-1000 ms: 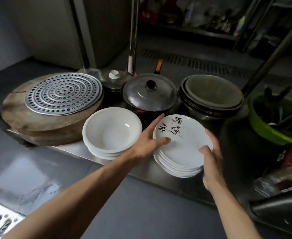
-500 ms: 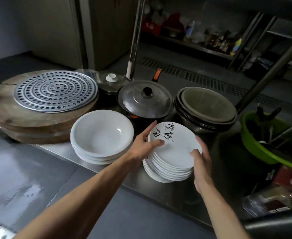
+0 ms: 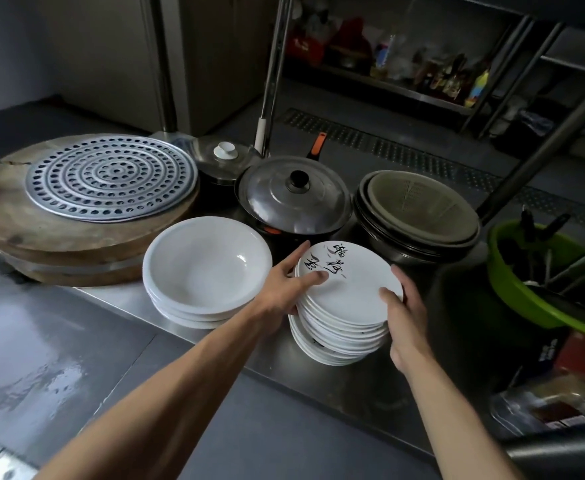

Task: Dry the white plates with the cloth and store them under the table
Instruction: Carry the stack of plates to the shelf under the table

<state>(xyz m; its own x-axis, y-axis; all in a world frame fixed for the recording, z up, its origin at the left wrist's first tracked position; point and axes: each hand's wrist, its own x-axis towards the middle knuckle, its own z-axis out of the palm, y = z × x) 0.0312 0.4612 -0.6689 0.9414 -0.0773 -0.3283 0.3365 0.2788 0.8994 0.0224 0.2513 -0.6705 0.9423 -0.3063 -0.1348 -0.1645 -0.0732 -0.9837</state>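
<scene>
The stack of white plates (image 3: 350,299) sits at the table's (image 3: 125,299) front edge. The left hand (image 3: 282,285) pinches its upper rim at 9 o'clock, the right hand (image 3: 405,313) at 4 o'clock, thumbs on top, equally near.

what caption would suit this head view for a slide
Left hand and right hand hold the inscribed top plate of a white stack beside bowls.
</scene>
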